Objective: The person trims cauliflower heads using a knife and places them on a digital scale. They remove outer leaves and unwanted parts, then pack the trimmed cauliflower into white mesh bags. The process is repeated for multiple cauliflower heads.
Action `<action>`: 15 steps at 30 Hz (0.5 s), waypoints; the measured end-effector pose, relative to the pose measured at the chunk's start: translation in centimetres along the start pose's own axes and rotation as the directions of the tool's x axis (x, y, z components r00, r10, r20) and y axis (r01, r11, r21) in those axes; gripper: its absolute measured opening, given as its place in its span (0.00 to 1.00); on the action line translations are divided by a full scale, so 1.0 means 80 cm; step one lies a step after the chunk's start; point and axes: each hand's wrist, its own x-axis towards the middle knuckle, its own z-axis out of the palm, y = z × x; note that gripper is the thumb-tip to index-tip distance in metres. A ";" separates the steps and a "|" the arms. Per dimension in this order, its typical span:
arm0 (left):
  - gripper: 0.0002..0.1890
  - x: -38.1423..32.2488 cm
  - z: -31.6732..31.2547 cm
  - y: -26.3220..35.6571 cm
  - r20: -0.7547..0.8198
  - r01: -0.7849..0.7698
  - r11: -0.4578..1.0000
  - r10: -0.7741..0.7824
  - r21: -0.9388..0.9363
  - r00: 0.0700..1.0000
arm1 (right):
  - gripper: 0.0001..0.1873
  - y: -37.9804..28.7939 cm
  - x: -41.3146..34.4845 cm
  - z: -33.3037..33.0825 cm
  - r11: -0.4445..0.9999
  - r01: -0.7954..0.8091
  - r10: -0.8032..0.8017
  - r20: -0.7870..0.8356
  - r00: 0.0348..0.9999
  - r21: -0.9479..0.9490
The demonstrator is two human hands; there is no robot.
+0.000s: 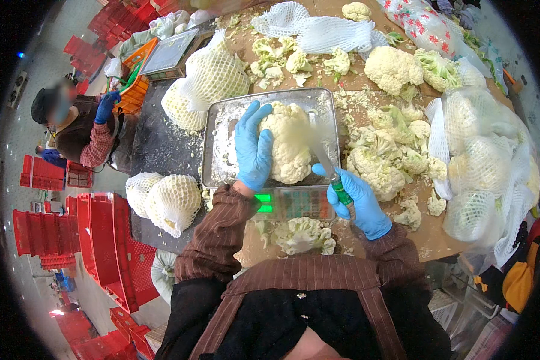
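A cauliflower head (290, 150) rests on the metal pan (270, 93) of a digital scale. My left hand (254, 148), in a blue glove, presses against its left side with fingers spread over the top. In my right hand (362, 204), also gloved, is a knife (340, 191) with a green handle. Its blade points up and left at the cauliflower's right edge; the tip is blurred, so I cannot tell whether it touches. Below the pan, the scale's display (264, 203) glows green. A cut cauliflower piece (303, 236) lies between the scale and my apron.
Trimmed cauliflower pieces (382, 157) are heaped right of the pan, beside a bag of net-wrapped heads (486, 166). More netted cauliflowers (173, 202) sit at left. A second scale (170, 54) stands at upper left. Red crates (112, 243) and a person (83, 126) are beyond the table.
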 end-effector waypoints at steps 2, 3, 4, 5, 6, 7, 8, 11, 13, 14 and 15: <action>0.25 -0.002 0.001 0.000 -0.002 0.010 1.000 -0.010 0.007 1.000 | 0.28 0.000 0.003 0.000 0.997 0.025 -0.033 -0.110 0.993 -0.070; 0.25 -0.002 0.001 0.000 -0.002 0.009 1.000 -0.009 0.009 1.000 | 0.28 0.002 0.005 0.000 0.993 0.039 -0.053 -0.127 0.991 -0.110; 0.25 -0.002 0.001 -0.001 -0.004 0.004 1.000 -0.004 0.010 1.000 | 0.28 0.004 0.009 0.001 0.991 0.035 -0.054 -0.150 0.987 -0.126; 0.25 -0.003 0.002 -0.001 -0.011 0.000 1.000 0.000 0.003 1.000 | 0.28 0.006 0.012 0.001 0.992 0.021 -0.045 -0.182 0.982 -0.128; 0.25 -0.003 0.002 -0.001 -0.018 -0.004 1.000 0.004 -0.002 1.000 | 0.28 0.009 0.015 0.002 0.991 0.019 -0.042 -0.173 0.984 -0.131; 0.24 -0.003 0.003 -0.002 -0.023 -0.008 1.000 0.008 -0.006 1.000 | 0.27 0.012 0.018 0.003 0.990 0.023 -0.045 -0.159 0.986 -0.139; 0.24 -0.003 0.003 -0.002 -0.031 -0.012 1.000 0.012 -0.002 0.999 | 0.28 0.014 0.019 0.005 0.991 0.009 -0.030 -0.165 0.986 -0.131; 0.24 -0.002 0.003 -0.003 -0.038 -0.020 1.000 0.021 0.006 0.999 | 0.29 0.017 0.022 0.010 0.994 -0.017 -0.001 -0.167 0.986 -0.111; 0.24 -0.002 0.003 -0.003 -0.036 -0.035 0.999 0.035 0.008 0.999 | 0.29 0.015 0.020 0.012 0.994 -0.066 0.053 -0.143 0.988 -0.083; 0.24 -0.002 0.003 -0.003 -0.032 -0.018 1.000 0.019 0.018 0.999 | 0.29 0.012 0.018 0.010 0.999 -0.045 0.044 -0.088 0.995 -0.014; 0.24 -0.003 0.002 -0.002 -0.029 -0.011 1.000 0.012 0.024 1.000 | 0.29 0.009 0.014 0.007 0.997 -0.060 0.060 -0.015 0.998 0.053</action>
